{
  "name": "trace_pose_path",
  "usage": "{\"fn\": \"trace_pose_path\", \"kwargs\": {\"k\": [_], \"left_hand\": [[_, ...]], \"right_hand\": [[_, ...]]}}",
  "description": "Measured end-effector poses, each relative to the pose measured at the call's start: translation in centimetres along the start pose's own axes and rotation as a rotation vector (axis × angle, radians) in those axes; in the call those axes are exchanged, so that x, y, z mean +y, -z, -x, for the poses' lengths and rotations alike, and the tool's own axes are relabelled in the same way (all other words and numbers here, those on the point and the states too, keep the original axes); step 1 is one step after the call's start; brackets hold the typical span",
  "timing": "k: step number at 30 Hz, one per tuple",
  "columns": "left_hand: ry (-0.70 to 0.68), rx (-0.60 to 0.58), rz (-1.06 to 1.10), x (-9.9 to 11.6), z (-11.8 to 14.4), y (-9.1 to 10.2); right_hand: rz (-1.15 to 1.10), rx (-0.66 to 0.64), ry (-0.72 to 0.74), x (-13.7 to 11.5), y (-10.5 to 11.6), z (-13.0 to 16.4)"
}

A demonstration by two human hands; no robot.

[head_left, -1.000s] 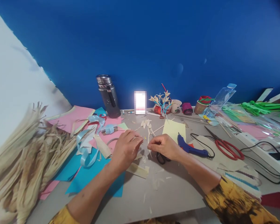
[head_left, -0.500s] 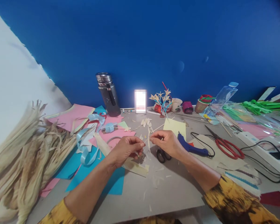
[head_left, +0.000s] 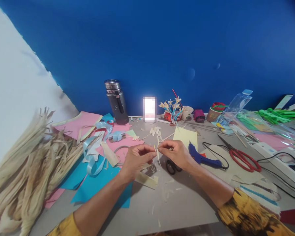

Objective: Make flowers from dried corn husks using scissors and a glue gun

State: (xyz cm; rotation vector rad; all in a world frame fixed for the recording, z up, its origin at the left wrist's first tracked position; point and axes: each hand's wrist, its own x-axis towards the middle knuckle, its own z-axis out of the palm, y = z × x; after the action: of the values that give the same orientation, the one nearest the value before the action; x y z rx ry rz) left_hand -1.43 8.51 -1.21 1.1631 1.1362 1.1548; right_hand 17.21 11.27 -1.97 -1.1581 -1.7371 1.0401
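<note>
Over the middle of the table my two hands meet almost fingertip to fingertip. My left hand (head_left: 139, 160) is closed in a pinch, and a thin yellowish sliver (head_left: 154, 147) sticks up at its fingertips. Between thumb and forefinger, my right hand (head_left: 175, 152) pinches a narrow pale strip of corn husk (head_left: 159, 160) that hangs down. Just behind lie small cut husk petals (head_left: 155, 130). Black-handled scissors (head_left: 171, 167) lie partly hidden under my right hand. A flat piece of husk (head_left: 147, 181) lies below my left hand.
Dried corn husks (head_left: 30, 177) are heaped at left, beside blue paper (head_left: 100, 186) and ribbon (head_left: 92, 167). A flask (head_left: 117, 106) and husk flowers (head_left: 172, 108) stand at the back. At right lie a blue glue gun (head_left: 204, 159), red-handled scissors (head_left: 244, 160) and a power strip (head_left: 277, 160).
My left hand has moved slightly right, closing the gap to my right hand's fingertips. Both hands keep their pinch. The whole view has shifted a little.
</note>
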Motion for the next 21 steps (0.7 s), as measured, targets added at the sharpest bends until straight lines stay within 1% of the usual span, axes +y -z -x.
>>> {"fn": "trace_pose_path", "kwargs": {"k": [2,6,12,15,18,21], "left_hand": [[-0.015,-0.014,-0.066,-0.3,0.2,-0.3],[-0.054,-0.003,-0.123,-0.7,0.2,-0.4],[-0.011,-0.003,-0.171,-1.0,0.1,-0.4],[-0.015,-0.035,-0.176,-1.1,0.1,-0.4],[-0.013,-0.061,-0.158,-1.2,0.0,-0.4],[0.002,-0.058,-0.119,-1.1,-0.2,-0.2]], "right_hand": [[-0.015,-0.037,0.006,-0.1,-0.3,0.2],[0.008,-0.103,0.016,-0.3,-0.5,0.6],[0.071,-0.218,0.065,-0.8,-0.3,0.7],[0.070,-0.171,0.040,-0.8,-0.4,0.7],[0.012,-0.109,0.021,-0.6,-0.4,0.6],[-0.060,-0.140,0.019,-0.6,-0.4,0.6]]}}
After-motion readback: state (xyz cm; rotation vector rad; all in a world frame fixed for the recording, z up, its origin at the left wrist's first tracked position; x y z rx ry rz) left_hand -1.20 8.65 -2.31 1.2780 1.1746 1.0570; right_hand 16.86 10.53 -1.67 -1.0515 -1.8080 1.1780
